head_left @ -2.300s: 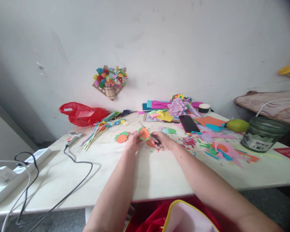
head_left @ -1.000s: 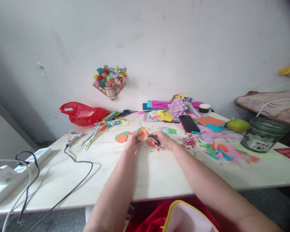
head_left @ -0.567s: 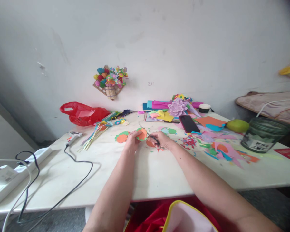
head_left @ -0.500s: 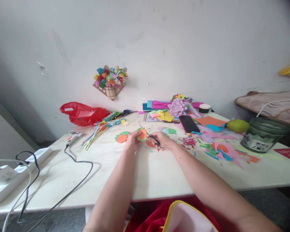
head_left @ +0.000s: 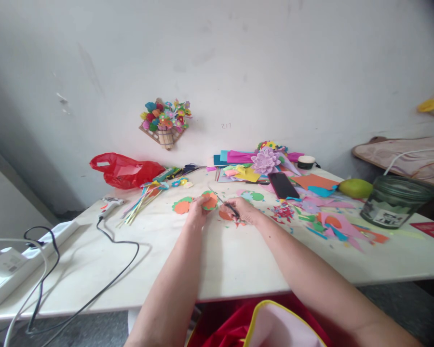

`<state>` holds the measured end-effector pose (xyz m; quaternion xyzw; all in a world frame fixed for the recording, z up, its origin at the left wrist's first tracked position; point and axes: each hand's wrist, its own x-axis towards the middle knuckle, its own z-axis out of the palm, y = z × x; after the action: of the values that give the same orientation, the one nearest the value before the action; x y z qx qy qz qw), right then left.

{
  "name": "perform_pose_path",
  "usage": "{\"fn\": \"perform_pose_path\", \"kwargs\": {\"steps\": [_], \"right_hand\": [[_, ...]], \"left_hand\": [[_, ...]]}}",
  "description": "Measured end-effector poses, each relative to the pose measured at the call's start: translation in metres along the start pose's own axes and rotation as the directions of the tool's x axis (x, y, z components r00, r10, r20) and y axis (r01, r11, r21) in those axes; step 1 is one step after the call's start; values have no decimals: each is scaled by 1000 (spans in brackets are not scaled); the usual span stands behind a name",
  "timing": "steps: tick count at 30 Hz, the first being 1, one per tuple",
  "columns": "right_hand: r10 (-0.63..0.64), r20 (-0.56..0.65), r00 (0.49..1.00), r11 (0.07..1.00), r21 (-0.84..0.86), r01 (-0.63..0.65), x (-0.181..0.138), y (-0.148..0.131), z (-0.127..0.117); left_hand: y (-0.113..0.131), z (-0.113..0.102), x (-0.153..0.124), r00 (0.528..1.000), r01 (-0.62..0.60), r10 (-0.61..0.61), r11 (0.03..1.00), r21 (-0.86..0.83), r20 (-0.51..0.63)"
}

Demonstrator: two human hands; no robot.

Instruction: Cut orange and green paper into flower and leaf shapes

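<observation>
Two hands busy: left hand (head_left: 197, 212) pinches orange-green paper disc (head_left: 209, 200); right hand (head_left: 244, 210) grips scissors (head_left: 224, 203), blades beside the disc's right edge.

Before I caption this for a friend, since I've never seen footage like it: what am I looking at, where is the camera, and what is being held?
This is a single view from a camera worn on a person's head, looking forward and down, so the two bare arms reaching in are the wearer's own. No machine is involved. The left hand holds an orange and green paper flower. The right hand grips small scissors, blades pointing toward that flower. Both work over a white table. On it lie another orange flower, colourful paper scraps, a black phone, a red plastic bag, a glue gun with its black cable, and a glass jar.
</observation>
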<state>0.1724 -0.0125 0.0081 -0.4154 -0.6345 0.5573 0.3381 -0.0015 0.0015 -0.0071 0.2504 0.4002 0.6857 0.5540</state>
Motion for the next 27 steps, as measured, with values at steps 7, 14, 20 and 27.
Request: {"fn": "perform_pose_path", "kwargs": {"steps": [7, 14, 20, 27], "right_hand": [[30, -23, 999, 999, 18, -30, 0, -2, 2], [35, -35, 999, 999, -27, -36, 7, 6, 0], [35, -19, 999, 998, -51, -36, 3, 3, 0], [31, 5, 1000, 998, -62, -30, -5, -2, -2]], "left_hand": [[1, 2, -2, 999, -4, 3, 1000, -9, -36], [1, -3, 3, 1000, -8, 8, 1000, -7, -30], [1, -6, 7, 1000, -18, 17, 1000, -5, -12], [0, -5, 8, 999, -24, 24, 1000, -4, -38]]}}
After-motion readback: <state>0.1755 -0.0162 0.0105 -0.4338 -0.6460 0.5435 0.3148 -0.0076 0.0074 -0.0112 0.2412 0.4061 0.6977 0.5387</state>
